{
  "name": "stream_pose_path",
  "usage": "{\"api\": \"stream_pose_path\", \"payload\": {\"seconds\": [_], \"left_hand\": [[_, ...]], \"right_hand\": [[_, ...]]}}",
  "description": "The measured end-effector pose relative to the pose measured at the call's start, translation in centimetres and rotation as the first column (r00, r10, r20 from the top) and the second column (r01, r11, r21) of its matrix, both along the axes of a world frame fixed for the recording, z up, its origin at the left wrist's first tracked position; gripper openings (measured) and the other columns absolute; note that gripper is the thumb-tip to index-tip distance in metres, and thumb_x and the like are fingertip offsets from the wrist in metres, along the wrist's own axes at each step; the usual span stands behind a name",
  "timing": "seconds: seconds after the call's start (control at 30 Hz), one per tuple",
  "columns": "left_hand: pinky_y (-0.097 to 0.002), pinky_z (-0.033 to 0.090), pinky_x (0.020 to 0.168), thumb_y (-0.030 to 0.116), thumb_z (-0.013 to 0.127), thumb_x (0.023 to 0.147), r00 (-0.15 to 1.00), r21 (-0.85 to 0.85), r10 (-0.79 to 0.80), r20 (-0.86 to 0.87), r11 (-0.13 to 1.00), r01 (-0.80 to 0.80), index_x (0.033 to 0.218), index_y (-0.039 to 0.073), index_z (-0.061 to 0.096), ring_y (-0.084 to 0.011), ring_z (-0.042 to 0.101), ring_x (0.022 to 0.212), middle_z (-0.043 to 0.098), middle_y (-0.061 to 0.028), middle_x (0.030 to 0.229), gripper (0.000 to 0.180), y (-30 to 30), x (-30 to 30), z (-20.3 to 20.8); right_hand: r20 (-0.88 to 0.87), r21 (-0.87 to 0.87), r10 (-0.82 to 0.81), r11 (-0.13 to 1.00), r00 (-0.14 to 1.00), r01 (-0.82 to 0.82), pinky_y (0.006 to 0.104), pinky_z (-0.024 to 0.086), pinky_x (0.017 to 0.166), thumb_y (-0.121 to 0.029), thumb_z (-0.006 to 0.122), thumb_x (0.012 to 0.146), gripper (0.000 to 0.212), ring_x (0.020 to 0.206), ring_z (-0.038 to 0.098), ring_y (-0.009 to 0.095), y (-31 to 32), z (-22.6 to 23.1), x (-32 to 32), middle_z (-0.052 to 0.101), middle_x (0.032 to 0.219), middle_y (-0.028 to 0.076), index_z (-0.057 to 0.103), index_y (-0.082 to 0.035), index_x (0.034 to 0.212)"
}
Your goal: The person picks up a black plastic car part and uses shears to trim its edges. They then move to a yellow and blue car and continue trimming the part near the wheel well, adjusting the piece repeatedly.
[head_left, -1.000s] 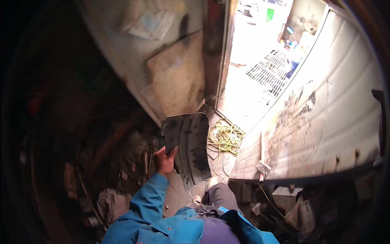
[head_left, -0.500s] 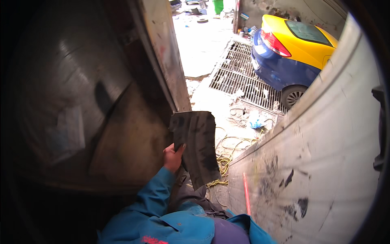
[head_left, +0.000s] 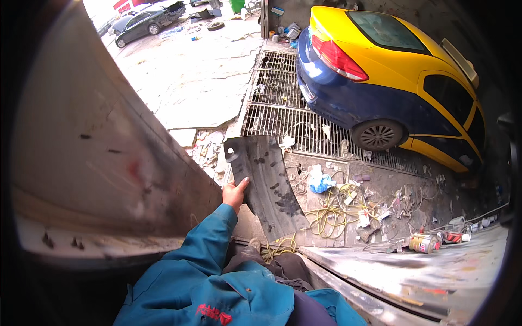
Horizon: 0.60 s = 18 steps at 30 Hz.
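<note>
The person's left hand [head_left: 234, 195] carries a curved black panel [head_left: 266, 185], held up in front of the body over the floor, with its far end toward the metal grate [head_left: 272, 117] and its near end above the cord. The left fingers are clamped on the panel's left edge, the thumb lying across the upper face and the rest mostly hidden beneath. That grip probably suits a broad, thin sheet: pinching one margin lets a single hand bear it, and the outstretched arm in its blue sleeve [head_left: 209, 233] seems to keep it clear of the legs. The right hand is out of view, so I cannot tell how its fingers stand. Just past the panel's right side, a yellow-green cord [head_left: 328, 221] lies in loose loops, perhaps dropped there when out of use, with a crumpled blue plastic sheet [head_left: 319, 180] close by. Farther off, a yellow and blue car [head_left: 375, 70] stands beside and partly over the grate, which likely covers a drain. A tin can [head_left: 424, 243] lies on its side at the right, among litter by the wall, perhaps pushed there to spare the walkway.
</note>
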<state>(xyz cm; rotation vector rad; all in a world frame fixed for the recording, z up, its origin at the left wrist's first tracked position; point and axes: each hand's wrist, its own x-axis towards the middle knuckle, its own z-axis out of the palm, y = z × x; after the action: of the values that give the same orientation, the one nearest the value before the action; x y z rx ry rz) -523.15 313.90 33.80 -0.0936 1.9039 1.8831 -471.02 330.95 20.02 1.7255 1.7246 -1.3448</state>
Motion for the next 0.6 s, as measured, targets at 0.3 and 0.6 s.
{"api": "stream_pose_path", "payload": {"seconds": [0.3, 0.6], "left_hand": [[-0.0334, 0.06, 0.085, 0.015, 0.08, 0.101, 0.987, 0.191, 0.144, -0.076, 0.973, -0.127, 0.122, -0.005, 0.076, -0.0166, 0.075, 0.091, 0.081, -0.0102, 0.11, 0.029, 5.9, -21.0, -4.8], [-0.0321, 0.058, 0.085, 0.016, 0.079, 0.103, 0.807, 0.074, 0.556, -0.199, 0.83, -0.553, 0.117, -0.008, 0.075, -0.016, 0.071, 0.091, 0.08, -0.0101, 0.108, 0.029, 2.8, -40.8, -6.2]], "right_hand": [[-0.043, -0.007, -0.066, 0.998, 0.997, 0.066, 0.0433, 0.051, 0.049, -0.036, 0.086, 0.092, 0.042, 0.053, 0.065, 0.028, 10.2, -3.0, -23.2, 0.068, 0.065, 0.015, 0.073, 0.003, 0.084], [-0.005, -0.038, -0.133, 0.99, 0.991, 0.133, 0.0432, 0.05, 0.048, -0.036, 0.087, 0.092, 0.043, 0.052, 0.064, 0.028, 25.9, -8.0, -40.8, 0.068, 0.065, 0.015, 0.073, 0.004, 0.083]]}}
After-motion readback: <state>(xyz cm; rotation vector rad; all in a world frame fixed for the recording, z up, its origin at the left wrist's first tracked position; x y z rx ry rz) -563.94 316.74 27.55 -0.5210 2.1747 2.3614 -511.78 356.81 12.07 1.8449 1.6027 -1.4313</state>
